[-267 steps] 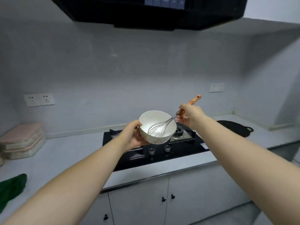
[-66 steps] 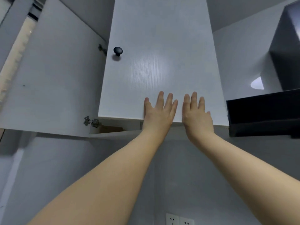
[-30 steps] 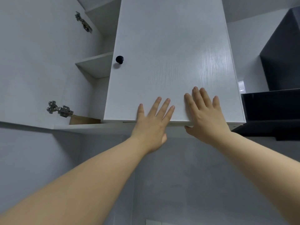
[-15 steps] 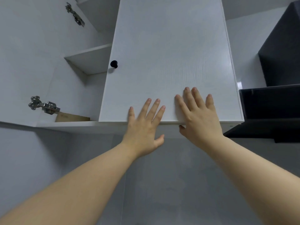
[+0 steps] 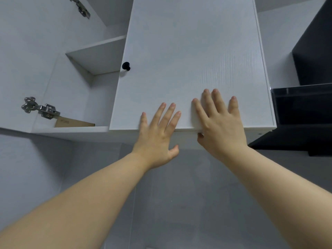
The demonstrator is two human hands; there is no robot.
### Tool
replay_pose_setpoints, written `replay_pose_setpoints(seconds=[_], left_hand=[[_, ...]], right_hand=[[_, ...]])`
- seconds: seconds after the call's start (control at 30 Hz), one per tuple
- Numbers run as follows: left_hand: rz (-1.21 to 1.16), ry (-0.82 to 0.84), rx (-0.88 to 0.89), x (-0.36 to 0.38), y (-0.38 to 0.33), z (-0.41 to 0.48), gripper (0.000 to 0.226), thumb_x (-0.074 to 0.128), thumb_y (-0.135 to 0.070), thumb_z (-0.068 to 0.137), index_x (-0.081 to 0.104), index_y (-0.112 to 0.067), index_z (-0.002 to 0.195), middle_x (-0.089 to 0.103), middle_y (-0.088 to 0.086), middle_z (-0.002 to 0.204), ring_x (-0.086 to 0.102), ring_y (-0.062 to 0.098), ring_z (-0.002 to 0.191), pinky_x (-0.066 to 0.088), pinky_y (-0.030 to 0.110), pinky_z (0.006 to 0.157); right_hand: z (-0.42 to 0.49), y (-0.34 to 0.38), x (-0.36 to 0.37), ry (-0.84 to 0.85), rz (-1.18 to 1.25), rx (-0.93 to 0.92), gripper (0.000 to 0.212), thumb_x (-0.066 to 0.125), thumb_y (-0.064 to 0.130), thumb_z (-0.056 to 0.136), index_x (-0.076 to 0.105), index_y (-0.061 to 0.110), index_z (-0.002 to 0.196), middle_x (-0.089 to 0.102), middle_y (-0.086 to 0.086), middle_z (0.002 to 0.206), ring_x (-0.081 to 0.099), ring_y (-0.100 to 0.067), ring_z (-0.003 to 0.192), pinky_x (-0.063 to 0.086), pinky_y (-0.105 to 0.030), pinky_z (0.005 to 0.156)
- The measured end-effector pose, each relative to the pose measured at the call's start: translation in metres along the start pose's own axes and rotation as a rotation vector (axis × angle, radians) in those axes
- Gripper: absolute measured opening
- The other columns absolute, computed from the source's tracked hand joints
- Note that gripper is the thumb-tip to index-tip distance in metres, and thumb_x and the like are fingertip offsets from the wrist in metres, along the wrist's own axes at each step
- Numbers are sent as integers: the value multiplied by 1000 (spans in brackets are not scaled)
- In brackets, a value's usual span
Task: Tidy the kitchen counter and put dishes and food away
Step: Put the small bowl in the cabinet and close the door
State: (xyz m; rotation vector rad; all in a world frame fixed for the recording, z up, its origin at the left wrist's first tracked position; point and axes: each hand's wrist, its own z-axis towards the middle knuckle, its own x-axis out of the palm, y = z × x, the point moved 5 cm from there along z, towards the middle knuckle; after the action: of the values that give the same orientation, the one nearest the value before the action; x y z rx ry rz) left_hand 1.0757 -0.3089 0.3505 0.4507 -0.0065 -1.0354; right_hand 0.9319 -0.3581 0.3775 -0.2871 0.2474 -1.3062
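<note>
Reaching upward, both hands lie against the lower part of the white cabinet door (image 5: pixel 194 51), side by side and just apart. The left hand (image 5: pixel 158 135) is spread flat, fingers straight on the door's face and thumb splayed out below its bottom edge, gripping nothing. The right hand (image 5: pixel 221 126) is also flat with straight fingers, its thumb tucked under the door's lower edge. A black knob (image 5: pixel 126 66) sits at the door's left edge. To its left the cabinet stands open: the other door (image 5: pixel 27 51) is swung wide with a metal hinge (image 5: pixel 40 108) showing, an inner shelf (image 5: pixel 100 51) is visible, and a brown cardboard piece (image 5: pixel 73 122) lies on the cabinet floor. A black range hood (image 5: pixel 301 108) hangs just right of the cabinet.
</note>
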Motion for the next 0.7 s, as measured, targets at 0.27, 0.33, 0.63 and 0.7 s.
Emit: replay_pose_setpoints(seconds=[0.27, 0.33, 0.63, 0.7], left_hand=[[-195, 112, 27, -30, 27, -9, 79, 49, -36, 90, 3, -18, 152, -4, -4, 160, -1, 11, 147, 11, 41, 119], [-191, 124, -1, -41, 42, -20, 78, 49, -35, 90, 5, -19, 152, -2, -5, 160, 4, 11, 146, 10, 39, 119], [50, 201, -79, -112, 147, -84, 81, 23, -45, 76, 19, -13, 150, 16, 3, 158, 21, 19, 143, 18, 44, 117], [84, 232, -107, -127, 174, -100, 74, 35, -37, 83, 16, -15, 151, 13, 2, 159, 16, 17, 144, 14, 41, 118]], right_hand=[[2, 6, -11, 153, 110, -16, 98, 69, 46, 72, 20, 10, 149, 13, -19, 156, 7, -41, 144, 12, -61, 110], [6, 18, -19, 201, 202, -44, 95, 59, 49, 80, 9, 13, 150, 1, -15, 158, -4, -36, 145, 5, -60, 112], [44, 138, -77, 232, 754, -46, 79, 48, 44, 88, 8, 14, 149, 0, -9, 159, -1, -25, 147, 5, -49, 117], [54, 172, -94, 208, 796, -78, 78, 47, 44, 89, 10, 12, 149, 1, -10, 159, 0, -25, 147, 5, -48, 117]])
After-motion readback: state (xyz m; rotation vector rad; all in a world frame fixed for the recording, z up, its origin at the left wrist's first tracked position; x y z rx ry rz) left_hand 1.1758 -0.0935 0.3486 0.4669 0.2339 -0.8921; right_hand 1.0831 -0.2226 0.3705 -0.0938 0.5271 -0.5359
